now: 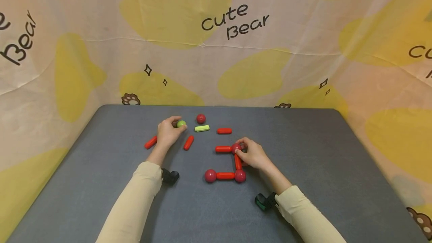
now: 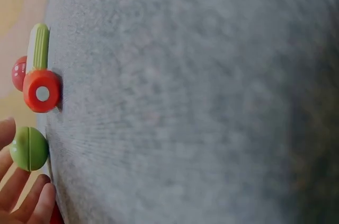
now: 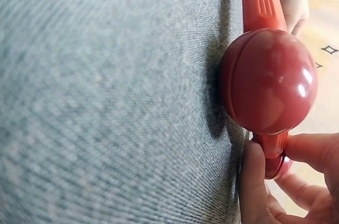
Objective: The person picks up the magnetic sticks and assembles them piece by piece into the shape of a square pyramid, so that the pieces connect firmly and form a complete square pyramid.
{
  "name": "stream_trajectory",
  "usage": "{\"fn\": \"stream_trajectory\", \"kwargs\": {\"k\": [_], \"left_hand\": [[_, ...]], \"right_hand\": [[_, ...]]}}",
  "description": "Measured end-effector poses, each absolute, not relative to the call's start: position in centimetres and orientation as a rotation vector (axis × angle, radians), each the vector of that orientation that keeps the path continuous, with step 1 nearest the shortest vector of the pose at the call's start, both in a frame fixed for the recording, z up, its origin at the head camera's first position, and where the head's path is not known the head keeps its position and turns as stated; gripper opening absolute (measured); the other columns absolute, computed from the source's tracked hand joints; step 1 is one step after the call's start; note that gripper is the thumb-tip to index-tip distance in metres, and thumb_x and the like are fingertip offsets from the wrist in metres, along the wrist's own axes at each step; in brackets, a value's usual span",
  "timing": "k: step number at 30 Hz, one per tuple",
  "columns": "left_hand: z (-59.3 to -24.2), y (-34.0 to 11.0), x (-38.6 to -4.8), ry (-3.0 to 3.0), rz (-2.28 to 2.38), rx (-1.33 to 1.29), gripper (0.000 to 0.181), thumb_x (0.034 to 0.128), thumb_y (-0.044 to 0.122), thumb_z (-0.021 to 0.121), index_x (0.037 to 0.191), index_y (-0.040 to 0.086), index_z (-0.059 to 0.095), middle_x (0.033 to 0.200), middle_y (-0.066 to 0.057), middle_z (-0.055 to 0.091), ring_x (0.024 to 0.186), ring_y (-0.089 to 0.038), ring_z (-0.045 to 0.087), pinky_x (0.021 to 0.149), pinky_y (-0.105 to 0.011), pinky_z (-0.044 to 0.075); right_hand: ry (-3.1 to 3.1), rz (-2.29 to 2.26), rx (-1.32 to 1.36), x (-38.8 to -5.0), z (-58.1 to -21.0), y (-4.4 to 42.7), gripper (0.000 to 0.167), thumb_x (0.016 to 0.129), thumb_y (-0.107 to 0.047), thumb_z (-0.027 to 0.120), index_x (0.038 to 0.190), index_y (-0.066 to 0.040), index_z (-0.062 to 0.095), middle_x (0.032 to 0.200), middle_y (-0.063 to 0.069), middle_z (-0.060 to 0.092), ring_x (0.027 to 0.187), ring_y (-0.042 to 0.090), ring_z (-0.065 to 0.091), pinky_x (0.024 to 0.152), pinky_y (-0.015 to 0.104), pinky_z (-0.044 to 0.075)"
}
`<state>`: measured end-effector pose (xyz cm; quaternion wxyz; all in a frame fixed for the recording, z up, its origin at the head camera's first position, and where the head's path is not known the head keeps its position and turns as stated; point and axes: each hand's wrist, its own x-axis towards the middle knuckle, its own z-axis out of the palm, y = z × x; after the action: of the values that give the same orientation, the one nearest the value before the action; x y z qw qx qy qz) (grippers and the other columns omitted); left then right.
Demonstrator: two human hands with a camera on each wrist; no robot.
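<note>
My left hand (image 1: 170, 131) has its thumb and fingers round a green ball (image 1: 181, 123) at the back left; the left wrist view shows the green ball (image 2: 29, 149) between thumb and fingers of the hand (image 2: 24, 192). My right hand (image 1: 252, 153) grips the upper right red ball (image 1: 236, 148) of a joined shape. From that ball one red rod (image 1: 223, 149) points left and another red rod (image 1: 238, 162) runs down to a red ball (image 1: 240, 176). A lower red rod (image 1: 225, 176) links this to another red ball (image 1: 210, 176).
Behind the shape lie a loose red ball (image 1: 201, 119), a light green rod (image 1: 202, 128) and a red rod (image 1: 224, 131). Another red rod (image 1: 188, 143) lies right of my left hand, and one (image 1: 150, 142) left of it. Patterned cloth surrounds the grey table (image 1: 303, 141).
</note>
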<state>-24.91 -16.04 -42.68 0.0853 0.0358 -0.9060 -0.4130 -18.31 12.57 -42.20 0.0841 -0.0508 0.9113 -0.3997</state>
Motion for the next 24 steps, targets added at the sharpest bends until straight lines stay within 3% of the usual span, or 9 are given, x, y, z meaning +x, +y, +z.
{"fn": "stream_trajectory", "kwargs": {"k": [12,24], "left_hand": [[-42.5,-15.8,-25.2,-2.791,-1.015,0.128,0.036,0.0792,0.015,0.068,0.115,0.008,0.064,0.106,-0.015,0.067,0.095,-0.032,0.061,0.078,-0.044,0.045],[-41.6,-15.3,-24.5,-2.814,-1.029,0.028,0.035,0.0797,0.015,0.068,0.115,0.011,0.064,0.108,-0.011,0.066,0.094,-0.027,0.062,0.081,-0.043,0.045]], "right_hand": [[2.727,-1.186,-0.166,-18.3,-42.2,12.5,0.027,0.085,-0.014,0.065,0.110,-0.006,0.058,0.096,0.012,0.060,0.053,0.013,0.053,0.047,0.026,0.048],[2.737,-1.178,-0.176,-18.3,-42.4,12.6,0.027,0.085,-0.014,0.064,0.110,-0.007,0.058,0.095,0.011,0.061,0.058,0.013,0.054,0.049,0.026,0.046]]}}
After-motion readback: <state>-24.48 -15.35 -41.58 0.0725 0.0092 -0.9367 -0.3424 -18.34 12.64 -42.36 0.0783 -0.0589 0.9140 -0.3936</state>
